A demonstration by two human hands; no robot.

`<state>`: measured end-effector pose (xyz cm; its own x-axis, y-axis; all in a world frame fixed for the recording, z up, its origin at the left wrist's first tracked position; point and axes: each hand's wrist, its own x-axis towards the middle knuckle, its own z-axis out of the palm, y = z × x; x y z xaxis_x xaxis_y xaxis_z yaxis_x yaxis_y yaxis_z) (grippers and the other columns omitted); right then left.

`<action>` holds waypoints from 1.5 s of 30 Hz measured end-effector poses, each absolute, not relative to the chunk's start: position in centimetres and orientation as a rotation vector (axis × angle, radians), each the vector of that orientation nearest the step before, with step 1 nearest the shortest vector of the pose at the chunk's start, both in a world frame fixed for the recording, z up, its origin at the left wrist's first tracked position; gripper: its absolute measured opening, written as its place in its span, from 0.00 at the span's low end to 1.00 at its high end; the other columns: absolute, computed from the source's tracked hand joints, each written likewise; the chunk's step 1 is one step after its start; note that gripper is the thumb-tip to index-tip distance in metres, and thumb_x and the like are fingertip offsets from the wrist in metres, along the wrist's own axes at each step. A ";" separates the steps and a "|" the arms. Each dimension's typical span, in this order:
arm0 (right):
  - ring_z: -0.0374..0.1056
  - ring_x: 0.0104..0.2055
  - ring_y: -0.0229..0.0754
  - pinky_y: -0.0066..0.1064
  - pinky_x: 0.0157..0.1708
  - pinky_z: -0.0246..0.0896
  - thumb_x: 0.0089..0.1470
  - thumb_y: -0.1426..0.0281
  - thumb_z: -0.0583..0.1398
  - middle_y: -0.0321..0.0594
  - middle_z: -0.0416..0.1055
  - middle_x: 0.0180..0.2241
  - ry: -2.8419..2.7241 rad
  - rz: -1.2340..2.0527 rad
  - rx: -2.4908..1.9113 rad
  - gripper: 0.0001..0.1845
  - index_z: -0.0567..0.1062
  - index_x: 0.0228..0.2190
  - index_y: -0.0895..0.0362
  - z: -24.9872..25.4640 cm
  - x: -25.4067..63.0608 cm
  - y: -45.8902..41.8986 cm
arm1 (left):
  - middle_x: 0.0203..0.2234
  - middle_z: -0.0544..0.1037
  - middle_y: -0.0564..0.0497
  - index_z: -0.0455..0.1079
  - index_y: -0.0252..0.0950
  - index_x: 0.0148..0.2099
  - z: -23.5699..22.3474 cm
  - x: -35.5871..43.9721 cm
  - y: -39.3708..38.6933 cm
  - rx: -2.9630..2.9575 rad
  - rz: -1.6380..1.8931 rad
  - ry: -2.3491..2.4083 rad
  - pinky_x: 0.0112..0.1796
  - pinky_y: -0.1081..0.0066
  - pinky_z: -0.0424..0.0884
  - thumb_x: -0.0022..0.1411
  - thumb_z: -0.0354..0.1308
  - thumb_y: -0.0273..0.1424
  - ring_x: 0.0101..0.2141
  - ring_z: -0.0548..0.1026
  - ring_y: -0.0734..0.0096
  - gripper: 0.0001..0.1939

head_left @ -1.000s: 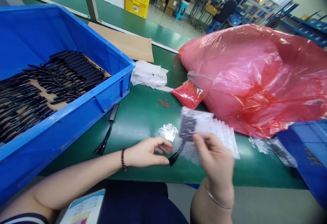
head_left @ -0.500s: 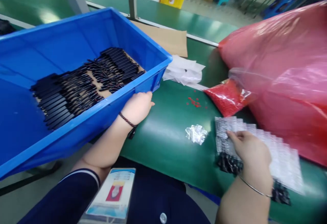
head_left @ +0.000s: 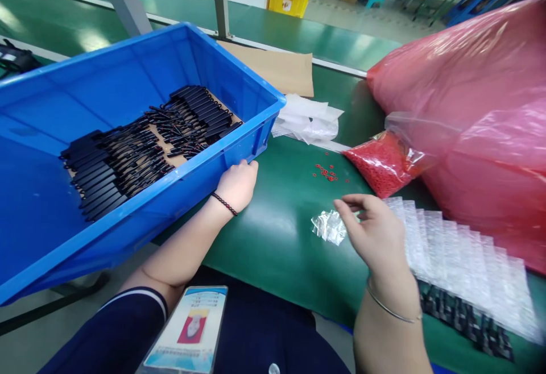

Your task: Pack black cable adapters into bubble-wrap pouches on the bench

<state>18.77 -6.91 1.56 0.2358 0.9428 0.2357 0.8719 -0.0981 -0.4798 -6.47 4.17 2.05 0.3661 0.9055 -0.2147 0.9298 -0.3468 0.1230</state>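
My left hand (head_left: 238,185) is against the near right side of the blue bin (head_left: 230,152). Its back faces me and its fingers are hidden, so what they hold, if anything, does not show. My right hand (head_left: 375,232) is just right of a small pile of clear plastic bags (head_left: 329,226). Its fingers are loosely curved, thumb apart, with nothing visible between them. Behind it, a row of overlapping clear bubble bags (head_left: 464,254) lies on the green table (head_left: 273,237), black parts (head_left: 473,320) showing at their near ends. Black parts with thin cables (head_left: 100,186) lie in rows inside the bin.
Small red rings (head_left: 326,174) are scattered mid-table beside a clear bag of red rings (head_left: 375,163). A large pink plastic bag (head_left: 478,112) bulges over the right side. White sheets (head_left: 309,118) and cardboard (head_left: 273,67) lie at the back. A metal post (head_left: 219,4) stands behind the bin.
My right hand has left the row of bubble bags and moved left toward the small clear bags. My left hand stays beside the bin, shifted only slightly.
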 end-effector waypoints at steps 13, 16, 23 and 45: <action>0.70 0.40 0.40 0.38 0.45 0.65 0.64 0.59 0.49 0.49 0.70 0.40 -1.134 1.506 -1.133 0.19 0.62 0.45 0.64 -4.7 11.3 -7.1 | 0.46 0.68 0.43 0.61 0.29 0.57 1.2 -3.9 3.8 1.390 0.811 0.758 0.36 0.72 0.73 0.55 0.61 0.26 0.38 0.72 0.70 0.27; 0.70 0.38 0.41 0.37 0.43 0.66 0.62 0.60 0.52 0.52 0.69 0.39 -1.075 1.573 -1.116 0.21 0.61 0.45 0.66 -4.7 11.3 -7.0 | 0.45 0.69 0.43 0.62 0.27 0.57 0.7 -3.6 4.0 1.384 0.805 0.799 0.36 0.70 0.73 0.55 0.60 0.26 0.38 0.73 0.67 0.27; 0.70 0.36 0.39 0.35 0.38 0.67 0.61 0.61 0.54 0.53 0.69 0.39 -1.057 1.638 -1.100 0.21 0.61 0.46 0.67 -4.3 11.8 -6.6 | 0.44 0.68 0.45 0.59 0.27 0.59 0.2 -3.3 4.0 1.415 0.785 0.896 0.35 0.75 0.73 0.54 0.61 0.27 0.35 0.72 0.75 0.31; 0.66 0.48 0.53 0.37 0.38 0.69 0.66 0.58 0.42 0.57 0.62 0.52 -0.671 1.986 -0.576 0.27 0.67 0.54 0.61 -2.6 13.5 -6.8 | 0.47 0.66 0.42 0.45 0.34 0.63 -1.9 -2.0 3.7 1.388 0.810 0.738 0.42 0.73 0.73 0.53 0.55 0.15 0.41 0.74 0.68 0.39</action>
<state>13.46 -6.85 -2.57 -0.4572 0.8805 -0.1253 -0.6238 -0.4179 -0.6605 -2.04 3.74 -1.89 0.5402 0.8413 0.0209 -0.0572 0.0119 0.9983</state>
